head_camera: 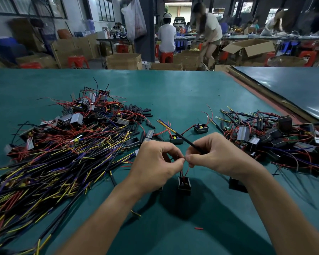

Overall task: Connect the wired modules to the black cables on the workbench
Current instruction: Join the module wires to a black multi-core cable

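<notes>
Teal-green matted bench: carries everything listed.

Left hand: above the near middle of the bench; grip narrow, thumb and forefinger pinching the thin red wires.

Right hand: fingertips meeting those of the left; grip narrow, holding the near end of the thin black sheathed cable, which slants up and left to bared yellow, blue and red cores.

Small black open-topped box module: hangs by the red wires just below both hands.

Heap of black cables with yellow and blue ends: left side.

Heap of grey-and-black modules with red wires: behind that heap.

Mixed heap of modules and cables: right side.

Two loose black modules: between the heaps, just beyond the hands.

Short black tube pieces: beside the far-left heap.

Short red piece: near edge, alone.
</notes>
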Tool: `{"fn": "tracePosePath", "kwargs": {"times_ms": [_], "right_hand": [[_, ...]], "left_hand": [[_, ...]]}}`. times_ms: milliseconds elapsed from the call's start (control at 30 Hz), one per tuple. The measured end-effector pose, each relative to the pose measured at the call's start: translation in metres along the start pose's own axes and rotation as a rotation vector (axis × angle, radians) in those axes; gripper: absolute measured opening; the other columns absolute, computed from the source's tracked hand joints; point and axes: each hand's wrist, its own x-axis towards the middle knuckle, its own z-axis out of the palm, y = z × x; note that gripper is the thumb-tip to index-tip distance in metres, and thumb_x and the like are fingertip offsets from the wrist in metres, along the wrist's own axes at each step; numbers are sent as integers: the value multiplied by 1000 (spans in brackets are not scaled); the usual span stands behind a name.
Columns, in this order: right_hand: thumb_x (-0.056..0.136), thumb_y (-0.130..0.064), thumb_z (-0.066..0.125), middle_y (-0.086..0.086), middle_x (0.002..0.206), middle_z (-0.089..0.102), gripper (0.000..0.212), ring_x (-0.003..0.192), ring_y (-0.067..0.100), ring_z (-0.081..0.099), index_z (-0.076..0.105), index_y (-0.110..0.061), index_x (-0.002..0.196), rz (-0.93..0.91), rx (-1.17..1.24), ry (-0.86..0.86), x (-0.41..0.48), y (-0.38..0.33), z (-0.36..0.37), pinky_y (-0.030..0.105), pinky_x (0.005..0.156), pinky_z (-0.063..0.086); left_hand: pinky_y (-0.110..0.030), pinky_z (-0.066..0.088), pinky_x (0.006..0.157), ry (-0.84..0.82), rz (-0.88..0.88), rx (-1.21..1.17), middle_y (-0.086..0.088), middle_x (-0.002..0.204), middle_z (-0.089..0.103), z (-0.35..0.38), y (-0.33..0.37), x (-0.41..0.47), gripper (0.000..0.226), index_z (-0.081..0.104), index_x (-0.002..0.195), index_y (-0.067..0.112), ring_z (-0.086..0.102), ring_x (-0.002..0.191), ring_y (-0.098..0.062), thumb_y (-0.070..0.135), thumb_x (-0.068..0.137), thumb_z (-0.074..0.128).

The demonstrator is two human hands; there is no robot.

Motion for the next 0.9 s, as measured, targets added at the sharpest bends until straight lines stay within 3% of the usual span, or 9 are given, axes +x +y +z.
{"fn": "tracePosePath", "kwargs": {"times_ms": [167, 300, 467, 600, 733, 900], "right_hand": [[81, -7, 69, 3, 58, 56, 12, 56, 10, 41, 68, -3, 70, -23, -1, -33, -1, 3, 0, 23, 51, 32], [81, -10, 70, -2, 57, 59, 12, 54, 9, 44, 70, -10, 69, -61, 25, -1, 1, 3, 1, 24, 51, 34], [87, -15, 68, 0, 50, 50, 21, 42, 10, 26, 71, -6, 69, 34, 115, -26, 1, 3, 1, 19, 40, 21], [90, -8, 66, -1, 54, 55, 23, 46, 11, 25, 72, -8, 68, 72, 147, -62, -1, 2, 1, 20, 42, 20], [90, -11, 67, -1, 55, 54, 21, 47, 9, 29, 71, -7, 69, 49, 64, -68, -2, 2, 0, 18, 43, 23], [81, -18, 70, 5, 59, 59, 14, 56, 12, 43, 70, -8, 72, -37, 1, -44, -1, 3, 2, 26, 53, 31]], "left_hand": [[-15, 33, 43, -109, -154, -166, 13, 46, 56, -2, 1, 3, 20, 70, 64, 17, 42, 41, -2, 2, 77, 74], [-20, 41, 47, -121, -286, -331, 6, 53, 61, -4, 1, 6, 23, 69, 64, 15, 49, 44, -9, -2, 79, 73], [-15, 28, 43, -16, -47, -58, 16, 45, 52, -2, 1, 3, 17, 69, 63, 19, 36, 40, -1, 8, 74, 76], [-14, 29, 43, 4, 54, 50, 16, 46, 52, 0, -1, 1, 11, 70, 65, 18, 37, 39, -2, 13, 72, 76], [-24, 36, 47, -116, -204, -201, 7, 50, 58, -1, -2, 6, 16, 71, 65, 13, 44, 46, -10, 5, 78, 75], [-16, 39, 45, -248, -422, -421, 6, 50, 59, -9, 0, 8, 17, 69, 70, 10, 48, 42, -6, -2, 82, 70]]}}
